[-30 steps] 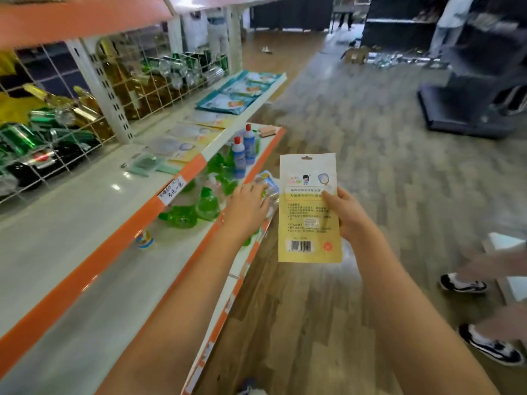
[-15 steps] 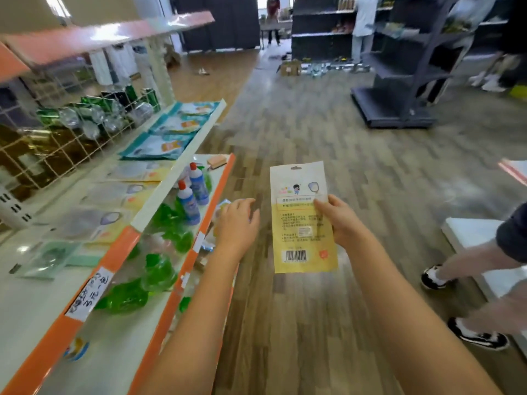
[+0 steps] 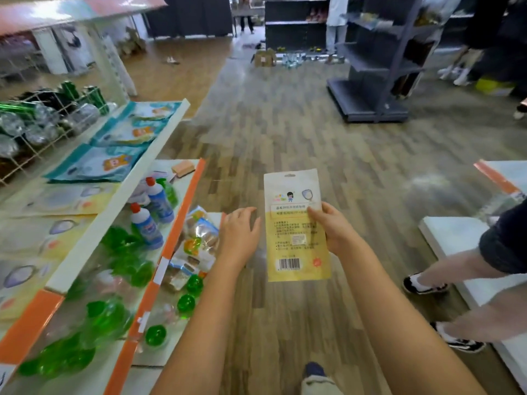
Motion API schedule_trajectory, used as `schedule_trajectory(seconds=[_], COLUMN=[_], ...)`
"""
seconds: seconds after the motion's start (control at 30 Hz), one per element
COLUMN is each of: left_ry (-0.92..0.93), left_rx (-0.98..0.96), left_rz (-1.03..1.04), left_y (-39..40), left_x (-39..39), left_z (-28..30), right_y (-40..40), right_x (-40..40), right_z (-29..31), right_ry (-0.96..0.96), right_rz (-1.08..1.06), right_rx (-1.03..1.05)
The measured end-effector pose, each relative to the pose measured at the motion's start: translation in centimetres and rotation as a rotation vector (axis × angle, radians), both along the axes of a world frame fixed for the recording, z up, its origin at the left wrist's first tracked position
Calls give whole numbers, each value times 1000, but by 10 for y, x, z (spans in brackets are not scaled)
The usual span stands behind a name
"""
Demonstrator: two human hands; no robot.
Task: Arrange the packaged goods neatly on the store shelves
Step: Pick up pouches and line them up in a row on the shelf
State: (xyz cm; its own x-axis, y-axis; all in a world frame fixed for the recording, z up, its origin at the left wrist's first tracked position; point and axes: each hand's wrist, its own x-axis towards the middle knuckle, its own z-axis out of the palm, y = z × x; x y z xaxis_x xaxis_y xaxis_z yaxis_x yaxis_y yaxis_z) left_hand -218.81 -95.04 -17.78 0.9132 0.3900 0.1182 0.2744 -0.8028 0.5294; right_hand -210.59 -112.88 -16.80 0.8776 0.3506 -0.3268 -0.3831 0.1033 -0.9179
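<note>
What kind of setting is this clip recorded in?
Most likely a retail store being stocked: orange-edged shelves holding bottles and flat packets, dark shelving units across the aisle, and a barcoded packet in the right hand.

1. A wood-plank floor (image 3: 285, 138) runs the length of the room, warmer brown at the far left and greyer in the middle.
2. A dark grey shelving unit (image 3: 379, 69) stands on the right side of the aisle.
3. More dark shelving (image 3: 293, 27) lines the far wall.
4. A cardboard box (image 3: 264, 59) sits on the floor near it.
</note>
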Motion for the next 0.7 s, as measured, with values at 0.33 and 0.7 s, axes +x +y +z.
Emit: schedule_trajectory(seconds=[0.33,0.7], left_ry=[-21,71], left_rx=[12,-50], left_rz=[126,286], left_y=[4,39], left_x=[101,133], left_z=[23,6], right_y=[14,71], right_x=[119,177], right_z=[28,-7], right_ry=[-58,47], right_rz=[126,274], right_rx=[21,-68])
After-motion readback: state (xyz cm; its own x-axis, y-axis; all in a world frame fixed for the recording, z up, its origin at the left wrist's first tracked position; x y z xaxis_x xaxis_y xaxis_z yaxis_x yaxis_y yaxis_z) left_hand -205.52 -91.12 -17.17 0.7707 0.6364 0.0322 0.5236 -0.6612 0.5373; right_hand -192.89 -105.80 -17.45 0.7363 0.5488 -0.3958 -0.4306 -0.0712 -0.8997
